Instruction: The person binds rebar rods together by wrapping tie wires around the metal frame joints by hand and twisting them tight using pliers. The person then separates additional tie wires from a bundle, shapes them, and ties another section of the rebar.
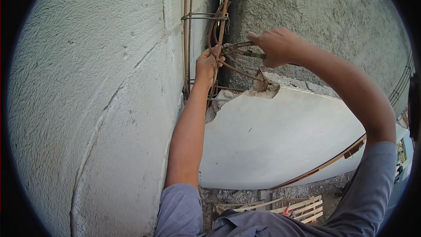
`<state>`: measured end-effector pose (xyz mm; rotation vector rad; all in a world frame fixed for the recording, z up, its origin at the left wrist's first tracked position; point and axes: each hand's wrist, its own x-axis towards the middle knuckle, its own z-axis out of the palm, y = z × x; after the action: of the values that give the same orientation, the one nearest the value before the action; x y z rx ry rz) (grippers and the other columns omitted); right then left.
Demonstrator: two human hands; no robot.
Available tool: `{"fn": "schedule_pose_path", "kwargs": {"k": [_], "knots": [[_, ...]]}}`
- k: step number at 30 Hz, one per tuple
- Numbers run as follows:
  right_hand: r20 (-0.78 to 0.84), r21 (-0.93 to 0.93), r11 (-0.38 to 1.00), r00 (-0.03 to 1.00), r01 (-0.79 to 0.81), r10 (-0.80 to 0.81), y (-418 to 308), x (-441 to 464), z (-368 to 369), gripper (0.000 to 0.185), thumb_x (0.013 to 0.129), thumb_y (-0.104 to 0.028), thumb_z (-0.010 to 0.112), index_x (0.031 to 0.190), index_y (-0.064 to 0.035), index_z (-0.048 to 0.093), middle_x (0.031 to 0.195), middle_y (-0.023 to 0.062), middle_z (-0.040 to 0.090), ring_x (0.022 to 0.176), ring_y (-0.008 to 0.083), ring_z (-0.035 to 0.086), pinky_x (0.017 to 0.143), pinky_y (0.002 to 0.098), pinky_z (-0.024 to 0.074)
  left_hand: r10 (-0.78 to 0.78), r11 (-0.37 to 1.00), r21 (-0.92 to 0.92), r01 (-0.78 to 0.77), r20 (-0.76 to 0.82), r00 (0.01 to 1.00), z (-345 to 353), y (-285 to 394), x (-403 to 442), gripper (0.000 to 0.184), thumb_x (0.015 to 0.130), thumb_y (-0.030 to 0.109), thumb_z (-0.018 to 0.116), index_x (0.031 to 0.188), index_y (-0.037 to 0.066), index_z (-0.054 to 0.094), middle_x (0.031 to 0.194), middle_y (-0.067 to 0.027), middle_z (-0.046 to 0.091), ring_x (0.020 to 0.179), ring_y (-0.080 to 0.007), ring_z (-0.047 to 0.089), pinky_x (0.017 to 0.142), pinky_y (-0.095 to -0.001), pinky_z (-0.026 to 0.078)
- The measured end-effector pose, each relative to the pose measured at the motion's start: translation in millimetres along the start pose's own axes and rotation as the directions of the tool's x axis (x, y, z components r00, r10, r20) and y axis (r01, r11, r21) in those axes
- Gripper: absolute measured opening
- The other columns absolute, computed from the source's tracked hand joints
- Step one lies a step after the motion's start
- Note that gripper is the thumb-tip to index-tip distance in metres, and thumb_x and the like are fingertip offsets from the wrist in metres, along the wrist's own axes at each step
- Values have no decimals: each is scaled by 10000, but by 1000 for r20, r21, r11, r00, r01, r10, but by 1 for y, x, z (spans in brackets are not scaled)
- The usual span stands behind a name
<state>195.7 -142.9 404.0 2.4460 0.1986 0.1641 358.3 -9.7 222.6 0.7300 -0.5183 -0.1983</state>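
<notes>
My left hand [206, 66] is closed around rusty rebar [224, 6] in the gap between two walls. To its right, my right hand [280, 47] grips the handles of a pair of pincers [239, 49]. The pincers' jaws meet the bars just beside my left fingers; whether they bite on a wire there is hidden. A bent bar [239, 69] runs from this spot down to the right into broken concrete. Above my hands, a steel stirrup [201, 16] crosses the upright bars, with thin wire at its right corner.
A rough white wall [109, 118] fills the left side, with a crack running down it. Grey concrete [315, 17] stands behind my right hand. Below is a smooth white wall [272, 136] with a jagged broken top. A wooden pallet [302, 210] lies far below on rubble-strewn ground.
</notes>
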Motion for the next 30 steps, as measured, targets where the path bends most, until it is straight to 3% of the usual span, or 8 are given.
{"fn": "schedule_pose_path", "kwargs": {"k": [2, 5, 8, 11, 14, 21, 28, 30], "knots": [[-420, -327, 945, 896, -1, -145, -3, -20, 1, 371, 894, -241, 674, 1177, -11, 608, 943, 179, 706, 875, 226, 703, 695, 377, 556, -9, 1000, -5, 9, 2, 1000, -2, -2, -2, 216, 908, 253, 728, 1008, 69, 674, 823, -32, 683, 689, -123, 644, 559, -230, 454], [-587, -602, 796, 710, -60, -390, 1, -25, -1, 323, 973, -258, 553, 1204, -42, 616, 981, 193, 687, 981, 223, 668, 823, 402, 539, -12, 1000, 1, 12, 12, 1000, -2, -1, -2, 201, 919, 239, 715, 1012, 67, 673, 853, -45, 695, 699, -124, 646, 564, -227, 456], [-429, -543, 838, 878, -62, -213, 8, -16, 11, 357, 992, -302, 530, 1184, -14, 619, 884, 172, 681, 821, 240, 691, 734, 412, 560, 2, 1000, -15, -1, 38, 999, -4, -2, 1, 194, 926, 237, 707, 1008, 65, 673, 852, -50, 698, 695, -122, 644, 566, -226, 457], [278, 195, 975, 959, -110, 52, 1, -9, -50, 412, 1028, -336, 473, 957, 25, 659, 736, 118, 654, 644, 223, 674, 662, 408, 584, 28, 1000, 6, -29, 29, 999, -4, -3, 1, 216, 935, 258, 698, 1014, 57, 680, 823, -40, 684, 673, -109, 633, 554, -220, 461], [520, 600, 683, 852, -416, 62, 16, -1, -44, 401, 965, -298, 609, 752, 38, 654, 593, 92, 626, 505, 210, 651, 530, 349, 563, 40, 998, 40, -41, 26, 999, -2, -4, -1, 255, 949, 289, 683, 1030, 47, 693, 781, -20, 660, 649, -89, 616, 534, -208, 471], [305, 754, 622, 951, -213, -43, 22, -7, 37, 260, 749, -101, 824, 750, 76, 633, 604, 116, 626, 492, 192, 641, 426, 331, 541, 38, 999, 21, -38, -6, 999, -4, -6, 1, 262, 943, 280, 691, 1055, 44, 700, 802, -23, 677, 674, -91, 639, 545, -217, 476], [-249, -152, 988, 968, -40, 1, 16, -28, 19, 452, 911, -334, 691, 1296, -153, 538, 938, 58, 613, 906, 208, 636, 807, 418, 518, 28, 999, 23, -28, 9, 1000, -6, -7, 2, 249, 946, 273, 684, 1059, 51, 692, 802, -40, 688, 638, -99, 620, 552, -222, 476], [-553, -404, 912, 775, 70, -305, 36, -27, 17, 534, 910, -407, 652, 1346, -132, 512, 938, 50, 592, 922, 202, 613, 810, 368, 502, 23, 1000, -17, -23, 35, 999, -7, -7, 2, 201, 924, 259, 712, 1003, 77, 680, 822, -40, 699, 679, -111, 655, 566, -221, 474]]}}
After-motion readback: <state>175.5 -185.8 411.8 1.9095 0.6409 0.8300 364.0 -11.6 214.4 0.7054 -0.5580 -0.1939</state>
